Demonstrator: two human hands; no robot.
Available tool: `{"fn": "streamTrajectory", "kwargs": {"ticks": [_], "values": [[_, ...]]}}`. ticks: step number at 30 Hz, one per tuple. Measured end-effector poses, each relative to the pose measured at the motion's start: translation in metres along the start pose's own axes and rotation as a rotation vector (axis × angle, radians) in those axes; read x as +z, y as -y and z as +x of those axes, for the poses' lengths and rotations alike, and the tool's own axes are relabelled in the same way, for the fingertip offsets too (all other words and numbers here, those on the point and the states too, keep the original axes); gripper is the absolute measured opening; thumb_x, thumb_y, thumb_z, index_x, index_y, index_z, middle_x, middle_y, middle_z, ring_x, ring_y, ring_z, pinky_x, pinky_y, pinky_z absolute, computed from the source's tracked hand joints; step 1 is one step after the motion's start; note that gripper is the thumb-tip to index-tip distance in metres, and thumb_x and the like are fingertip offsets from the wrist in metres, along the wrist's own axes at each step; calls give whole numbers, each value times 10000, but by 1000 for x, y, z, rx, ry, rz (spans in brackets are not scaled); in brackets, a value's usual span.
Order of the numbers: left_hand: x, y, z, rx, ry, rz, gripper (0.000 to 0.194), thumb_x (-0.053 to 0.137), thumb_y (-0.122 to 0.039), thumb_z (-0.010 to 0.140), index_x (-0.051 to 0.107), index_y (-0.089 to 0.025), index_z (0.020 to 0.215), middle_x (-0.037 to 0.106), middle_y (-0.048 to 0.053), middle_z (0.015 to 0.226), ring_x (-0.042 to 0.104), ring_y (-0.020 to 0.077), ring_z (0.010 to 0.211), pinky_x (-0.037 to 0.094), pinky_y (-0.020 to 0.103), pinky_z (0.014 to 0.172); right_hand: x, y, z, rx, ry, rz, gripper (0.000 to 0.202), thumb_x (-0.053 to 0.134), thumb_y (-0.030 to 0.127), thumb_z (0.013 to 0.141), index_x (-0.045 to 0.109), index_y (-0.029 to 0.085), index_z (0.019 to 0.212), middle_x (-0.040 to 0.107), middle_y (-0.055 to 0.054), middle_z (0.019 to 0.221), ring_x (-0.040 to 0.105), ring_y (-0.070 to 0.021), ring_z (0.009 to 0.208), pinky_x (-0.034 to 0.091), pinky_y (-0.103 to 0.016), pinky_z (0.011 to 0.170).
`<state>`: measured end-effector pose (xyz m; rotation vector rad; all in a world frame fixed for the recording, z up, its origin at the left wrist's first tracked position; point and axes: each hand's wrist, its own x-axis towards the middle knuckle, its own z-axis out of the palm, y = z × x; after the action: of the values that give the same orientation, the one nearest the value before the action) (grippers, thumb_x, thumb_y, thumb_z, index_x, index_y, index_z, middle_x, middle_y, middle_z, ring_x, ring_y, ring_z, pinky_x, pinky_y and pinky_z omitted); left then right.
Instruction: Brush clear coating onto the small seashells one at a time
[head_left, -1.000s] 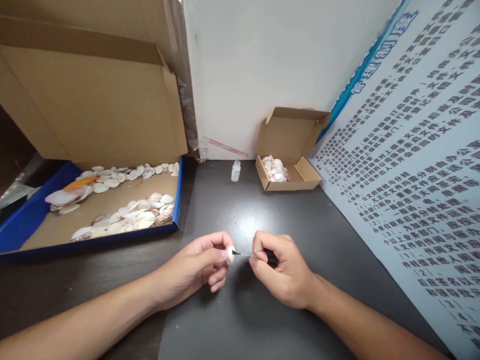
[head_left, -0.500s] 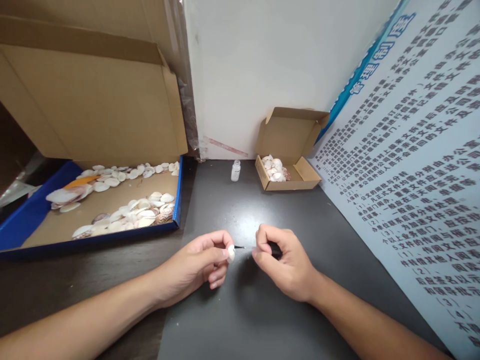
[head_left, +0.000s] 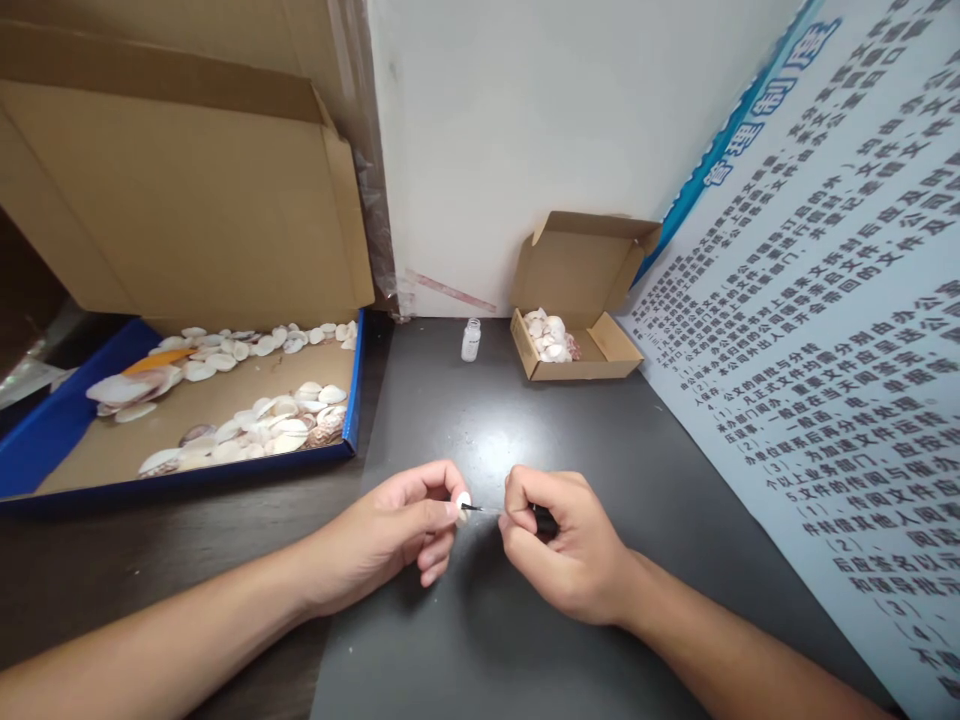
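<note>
Between the thumb and index finger of my left hand (head_left: 416,520) is a small white seashell (head_left: 464,502), held up over the dark mat. My right hand (head_left: 566,540) is closed around a thin brush (head_left: 480,509) with a clear stem and dark bristles. Its black handle is mostly hidden in my fingers. The bristle tip meets the shell's face, or lies just in front of it. Farther back on the mat stands a small clear bottle (head_left: 470,342) with a white label and no cap on it.
At left, an open blue-edged cardboard box (head_left: 225,375) holds many loose seashells (head_left: 259,425). A smaller open carton (head_left: 585,370) with shells (head_left: 551,335) stands at the back right. A printed board (head_left: 825,300) leans along the right, and a white panel (head_left: 525,130) rises behind.
My right hand has moved slightly left and down, bringing the brush tip to the front of the shell. My left hand stays almost in place, with the shell turned a little.
</note>
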<state>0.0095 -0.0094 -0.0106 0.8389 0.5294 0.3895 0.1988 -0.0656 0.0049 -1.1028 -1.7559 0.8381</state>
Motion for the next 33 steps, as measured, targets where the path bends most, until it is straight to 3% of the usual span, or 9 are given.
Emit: {"fn": "streamTrajectory", "kwargs": {"ticks": [11, 16, 22, 28, 33], "values": [[-1, 1, 1, -1, 28, 15, 203, 673, -298, 852, 504, -188, 834, 410, -86, 558, 335, 58, 476, 380, 174, 474, -3, -1, 3, 27, -45, -57, 228, 441, 48, 677, 299, 223, 642, 276, 92, 538, 233, -66, 480, 212, -204, 445], [-2, 3, 1, 15, 32, 40, 226, 690, -321, 849, 509, -185, 856, 414, -90, 559, 339, 54, 476, 376, 172, 475, -2, 0, 1, -13, 5, 0, 236, 441, 38, 674, 296, 223, 645, 274, 97, 532, 232, -60, 469, 221, -198, 445], [-4, 4, 1, 17, 37, 59, 258, 696, -347, 852, 493, -188, 850, 411, -96, 543, 337, 49, 467, 381, 167, 469, -2, -1, 4, 71, -39, -77, 225, 448, 54, 685, 304, 222, 644, 261, 97, 531, 221, -65, 472, 202, -206, 436], [-3, 4, 2, 31, 32, 64, 240, 694, -324, 855, 499, -184, 860, 417, -97, 555, 344, 44, 469, 388, 162, 467, -3, 0, 1, 10, 1, -13, 230, 440, 43, 682, 299, 221, 641, 272, 95, 535, 235, -62, 475, 222, -200, 447], [-1, 3, 2, 26, 31, 65, 252, 704, -326, 844, 495, -185, 849, 422, -96, 551, 350, 45, 465, 389, 164, 462, -3, 0, 3, 53, -53, -62, 238, 455, 43, 691, 305, 222, 642, 266, 96, 538, 230, -63, 471, 208, -205, 440]]}}
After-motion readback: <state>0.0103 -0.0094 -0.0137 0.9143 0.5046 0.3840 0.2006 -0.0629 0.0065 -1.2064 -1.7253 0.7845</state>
